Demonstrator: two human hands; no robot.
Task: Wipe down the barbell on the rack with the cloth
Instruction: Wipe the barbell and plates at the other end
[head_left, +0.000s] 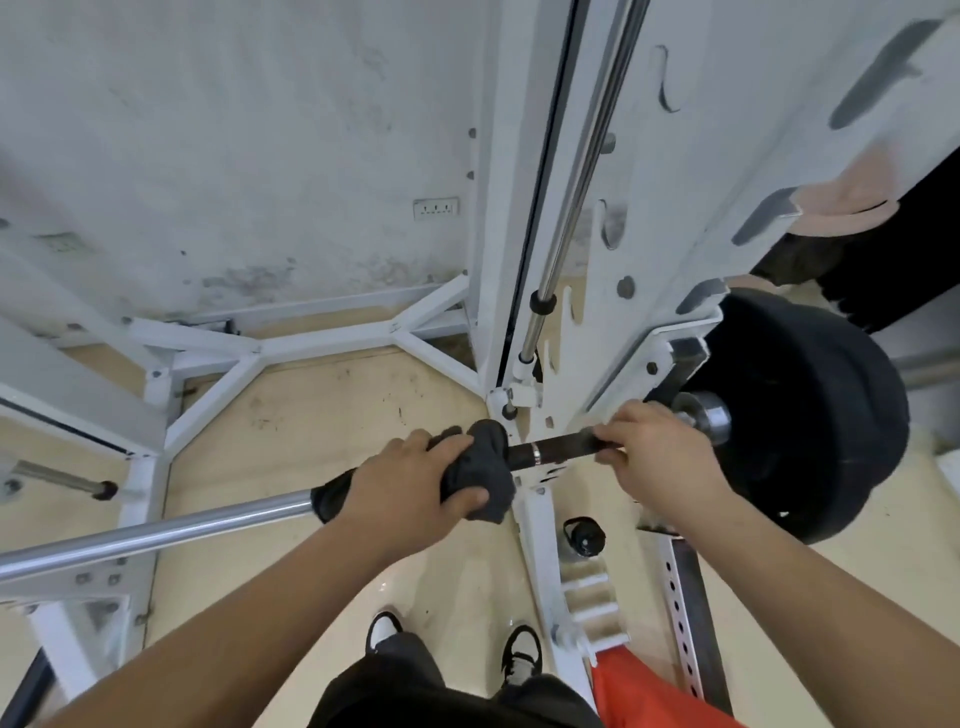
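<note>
The barbell (156, 535) lies on the rack (511, 208) in front of you. Its long axis runs from your lower left across to your right, where it ends at the black weight plate (810, 415).

Your left grip (410, 478) is closed around the dark cloth (483, 467), and the cloth is wrapped on the bar, so this grip holds cloth and bar together. Your right grip (654, 452) is closed directly on the bar, without cloth, near the plate. Between the two grips a short dark part of the bar is bare, with a thin bright ring on it.

The cloth can travel only along the axis of the bar, so this line decides the next move. To the right there is only that short bare part, and then your right grip stands in the way. To the left the long shiny part of the bar is free, from your left grip to the edge of the view.

I judge that the left grip must do the wiping, because it alone carries the cloth, and the right grip only steadies the bar. The underside of the bar is hidden, so the cloth perhaps does not close fully around it. If so, turn your wrist while you slide.
</note>
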